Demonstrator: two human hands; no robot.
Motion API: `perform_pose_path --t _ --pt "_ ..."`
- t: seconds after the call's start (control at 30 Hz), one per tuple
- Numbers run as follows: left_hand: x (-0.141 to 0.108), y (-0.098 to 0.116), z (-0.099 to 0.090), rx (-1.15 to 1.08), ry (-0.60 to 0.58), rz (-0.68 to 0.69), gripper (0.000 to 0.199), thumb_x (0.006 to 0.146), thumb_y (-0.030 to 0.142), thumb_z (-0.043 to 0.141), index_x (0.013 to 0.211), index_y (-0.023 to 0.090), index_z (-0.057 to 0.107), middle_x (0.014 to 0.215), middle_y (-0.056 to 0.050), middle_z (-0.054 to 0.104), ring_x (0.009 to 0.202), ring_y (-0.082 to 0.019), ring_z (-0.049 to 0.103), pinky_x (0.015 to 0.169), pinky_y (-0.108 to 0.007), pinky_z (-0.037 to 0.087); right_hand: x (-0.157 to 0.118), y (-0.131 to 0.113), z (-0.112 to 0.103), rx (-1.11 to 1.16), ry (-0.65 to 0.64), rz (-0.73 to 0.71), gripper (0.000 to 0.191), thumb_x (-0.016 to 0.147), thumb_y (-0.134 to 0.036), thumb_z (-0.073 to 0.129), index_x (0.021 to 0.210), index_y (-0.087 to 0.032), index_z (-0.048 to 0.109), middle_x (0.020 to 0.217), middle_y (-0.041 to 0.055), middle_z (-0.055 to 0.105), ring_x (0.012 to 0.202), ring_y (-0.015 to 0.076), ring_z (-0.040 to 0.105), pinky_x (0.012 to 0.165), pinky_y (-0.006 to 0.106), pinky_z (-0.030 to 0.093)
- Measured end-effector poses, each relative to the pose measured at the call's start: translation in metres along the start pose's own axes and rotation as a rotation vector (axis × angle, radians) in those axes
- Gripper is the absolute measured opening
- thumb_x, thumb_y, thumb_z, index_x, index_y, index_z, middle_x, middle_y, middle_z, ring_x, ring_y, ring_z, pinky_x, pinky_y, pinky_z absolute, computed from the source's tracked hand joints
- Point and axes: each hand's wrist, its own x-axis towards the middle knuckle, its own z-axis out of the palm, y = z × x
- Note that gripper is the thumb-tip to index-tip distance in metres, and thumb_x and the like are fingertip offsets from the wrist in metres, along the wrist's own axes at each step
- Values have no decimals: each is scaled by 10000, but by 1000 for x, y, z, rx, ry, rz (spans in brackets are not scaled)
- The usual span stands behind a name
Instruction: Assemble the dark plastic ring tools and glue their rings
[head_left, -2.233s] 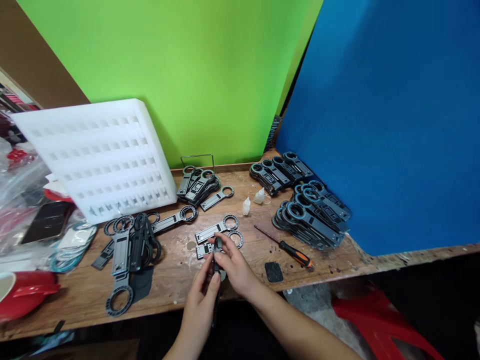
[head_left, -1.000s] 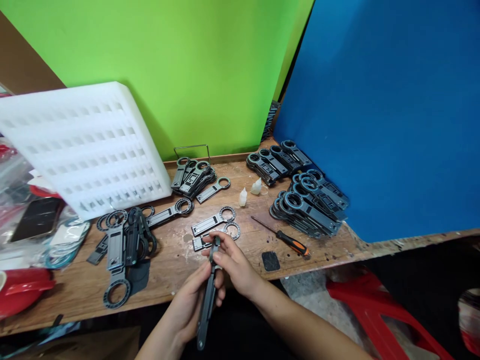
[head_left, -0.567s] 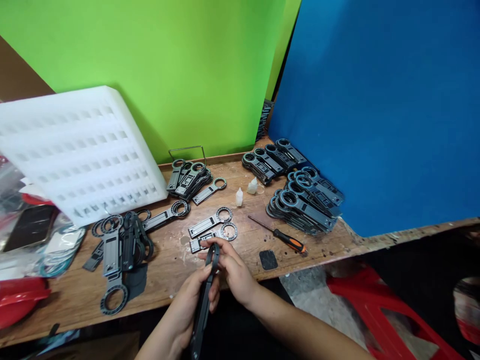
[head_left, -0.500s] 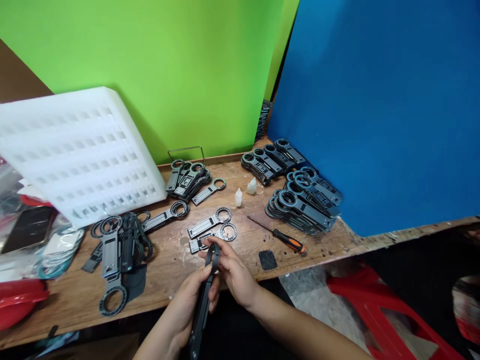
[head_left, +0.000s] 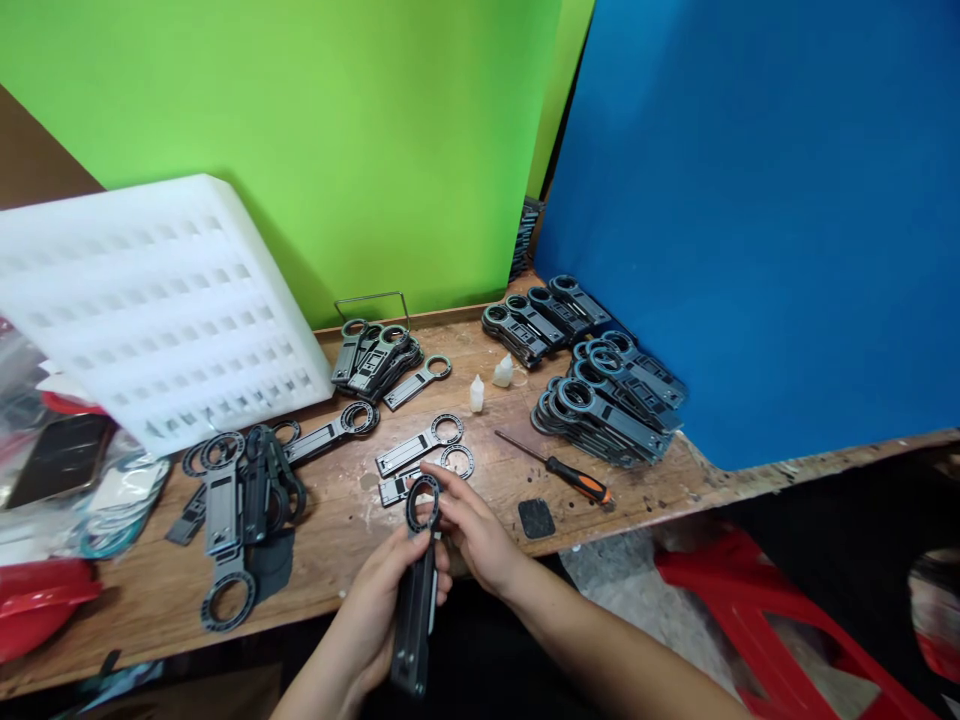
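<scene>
A dark grey plastic part with a ring at one end and a long flat body (head_left: 414,620) is held just past the table's front edge, ring upward. My left hand (head_left: 379,590) is closed round its body, the thumb lying just under the ring. My right hand (head_left: 476,540) has its fingers curled at the ring and behind the body, gripping from the far side; some fingertips are hidden. Two lighter ring-ended parts (head_left: 409,455) lie flat on the table just beyond my hands, the nearer one partly covered by my fingers.
Stacks of similar parts lie at the back (head_left: 375,365), right (head_left: 615,405) and left (head_left: 221,500). An orange-black screwdriver (head_left: 577,480), a black square pad (head_left: 536,518) and two small white bottles (head_left: 477,394) are nearby. A white slotted foam block (head_left: 172,310) leans left; a red stool (head_left: 757,610) stands right.
The held part has turned from edge-on so that its broad face and open ring show toward me. Both hands have shifted slightly with it; the table items stay put.
</scene>
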Motion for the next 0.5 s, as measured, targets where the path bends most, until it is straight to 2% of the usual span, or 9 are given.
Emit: perform_pose_path --t 0.07,0.17,0.27,0.33,0.4,0.5 --pt "-1 2 -1 -24 46 -34 250 735 288 673 927 147 599 689 -23 656 554 -107 610 499 -188 491 1 -3 1 4 6 11 419 786 -390 587 1184 -261 572 1004 27 638 819 136 598 702 244 465" --pt "0 4 -4 -152 99 -147 172 750 232 636 884 128 602 594 -3 628 470 -99 593 421 -175 484 1 -6 4 -48 28 -3 370 789 -384 592 1135 -252 588 931 9 632 728 107 573 683 233 456" --pt "2 6 -6 -378 37 -252 149 777 204 582 908 134 600 529 47 555 414 -68 551 373 -147 463 2 -7 8 -110 53 -34 335 773 -412 618 1065 -249 597 890 -7 612 656 90 540 684 248 469" --pt "4 6 -7 -486 -30 -268 152 782 202 575 923 148 592 524 63 525 415 -54 543 376 -133 459 2 -7 9 -138 66 -48 313 766 -424 626 1023 -248 600 856 -16 597 645 91 534 685 256 475" --pt "4 5 -8 -522 -61 -278 137 772 208 593 900 158 586 528 70 515 419 -50 544 379 -129 459 3 -7 10 -154 72 -52 296 769 -426 621 1007 -250 597 837 -21 585 649 93 535 688 259 475" --pt "5 4 -8 -503 -31 -288 136 749 211 630 869 163 585 561 62 551 440 -63 570 390 -143 479 3 -7 10 -176 67 -50 293 784 -421 604 1024 -253 592 820 -25 572 652 94 531 694 259 473"
